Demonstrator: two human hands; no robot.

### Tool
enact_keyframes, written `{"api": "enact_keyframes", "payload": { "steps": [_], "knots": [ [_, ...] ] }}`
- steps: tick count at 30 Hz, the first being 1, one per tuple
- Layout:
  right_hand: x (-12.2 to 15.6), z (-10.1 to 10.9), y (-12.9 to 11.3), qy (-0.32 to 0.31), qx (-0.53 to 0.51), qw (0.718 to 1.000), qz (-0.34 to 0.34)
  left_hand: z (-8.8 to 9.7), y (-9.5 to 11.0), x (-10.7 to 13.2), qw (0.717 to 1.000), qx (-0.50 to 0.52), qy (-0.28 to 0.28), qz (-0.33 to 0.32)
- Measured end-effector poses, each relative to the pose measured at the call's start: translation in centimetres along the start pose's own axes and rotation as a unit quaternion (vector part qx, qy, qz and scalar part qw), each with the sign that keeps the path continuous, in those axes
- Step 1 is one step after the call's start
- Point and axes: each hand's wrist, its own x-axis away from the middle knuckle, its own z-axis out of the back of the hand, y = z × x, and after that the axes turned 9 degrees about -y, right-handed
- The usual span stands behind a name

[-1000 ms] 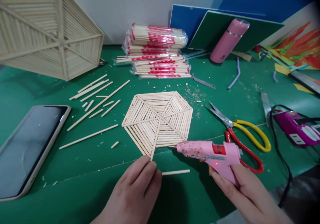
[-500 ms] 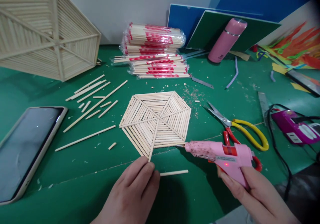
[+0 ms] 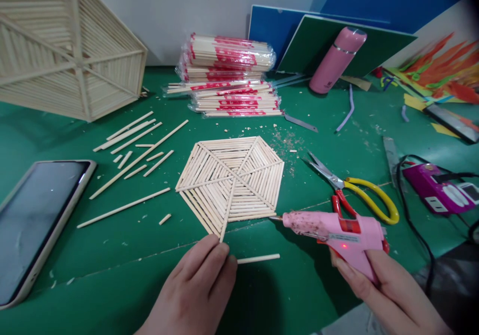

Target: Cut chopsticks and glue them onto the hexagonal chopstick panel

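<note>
The green table carried a large hexagonal stick panel, its wedges filled, propped at the far left. A smaller hexagonal stick panel lay flat in the middle, its six wedges already packed with rows; the bottom wedge appeared the least finished, its outer row stopping short of the bottom spoke's tip. The left hand had its fingers pressed together, pinching that spoke's end, thumb hidden. The right hand wrapped around the handle of a pink glue gun, nozzle beside that row's right end. A loose stick poked out beside the left fingers, unattached; whether they gripped it could not be told.
</note>
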Motion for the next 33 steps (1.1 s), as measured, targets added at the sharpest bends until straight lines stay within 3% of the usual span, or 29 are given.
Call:
{"api": "enact_keyframes", "payload": {
  "steps": [5, 11, 14, 24, 29, 33],
  "knots": [
    [0.1, 0.2, 0.7, -0.014, 0.010, 1.000, -0.001, -0.3, 0.1, 0.1, 1.000, -0.009, 0.027, -0.002],
    [0.4, 0.3, 1.1, -0.010, 0.031, 0.999, 0.003, -0.2, -0.1, 0.1, 1.000, -0.008, 0.007, 0.001],
    [0.6, 0.2, 1.0, 0.018, 0.017, 1.000, -0.009, 0.0, -0.5, 0.0, 0.999, -0.012, 0.016, -0.027],
    [0.8, -0.1, 0.3, 0.060, -0.018, 0.997, -0.044, -0.1, -0.4, 0.2, 0.999, -0.032, -0.004, -0.025],
    [0.7, 0.2, 0.7, 0.037, -0.002, 0.999, -0.024, -0.3, -0.4, 0.1, 0.999, -0.008, 0.032, -0.017],
    [0.7, 0.4, 1.2, 0.017, 0.028, 0.999, -0.003, 0.0, -0.6, 0.1, 0.999, -0.030, 0.002, -0.038]
  ]
}}
